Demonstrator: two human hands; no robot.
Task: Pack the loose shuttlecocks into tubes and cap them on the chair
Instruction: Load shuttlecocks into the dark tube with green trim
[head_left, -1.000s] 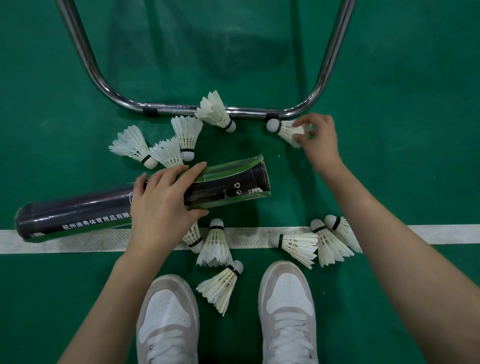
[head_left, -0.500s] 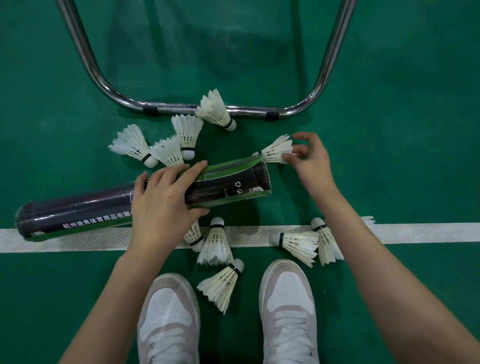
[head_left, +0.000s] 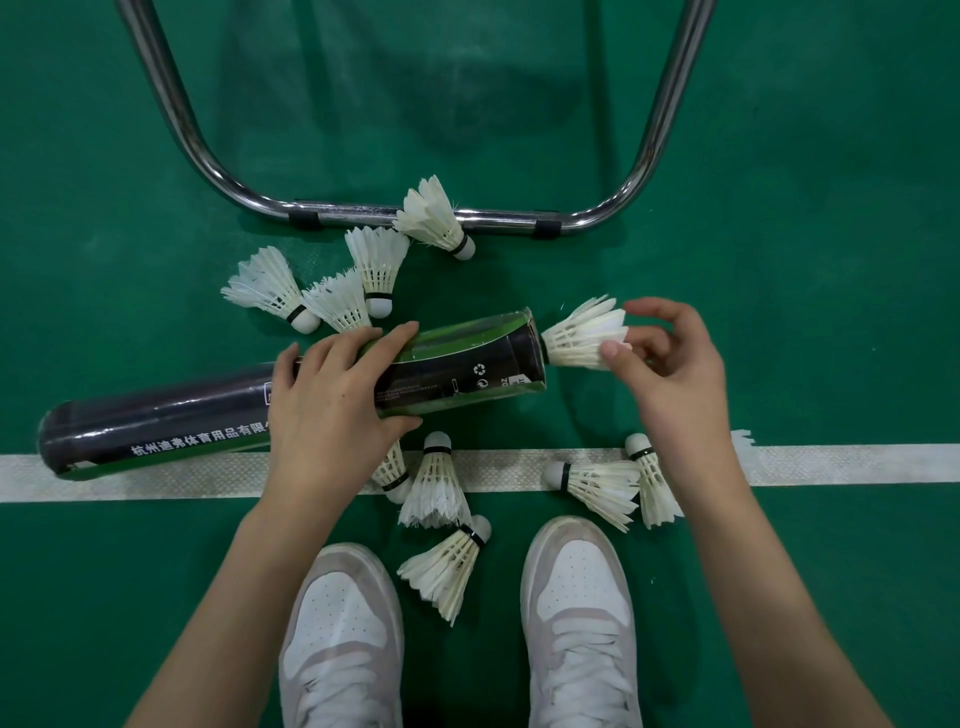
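Note:
A long black-and-green shuttlecock tube (head_left: 467, 366) lies on its side on the green floor, its open mouth to the right. My left hand (head_left: 332, 410) grips it around the middle. My right hand (head_left: 670, 379) pinches the feathers of a white shuttlecock (head_left: 582, 335) whose cork end is inside the tube mouth. Several loose shuttlecocks lie around: a cluster above the tube (head_left: 376, 265), one against the chair bar (head_left: 434, 218), some below the tube (head_left: 434, 480), two near my right wrist (head_left: 597, 486).
The chrome chair leg frame (head_left: 498, 218) curves across the floor just beyond the shuttlecocks. A white court line (head_left: 857, 465) runs left to right under the tube's end. My two white shoes (head_left: 579, 613) stand at the bottom.
My right hand picked a shuttlecock up from beside the chair bar, carried it down to the tube mouth and pushed its cork end in. My left hand and the tube stayed put.

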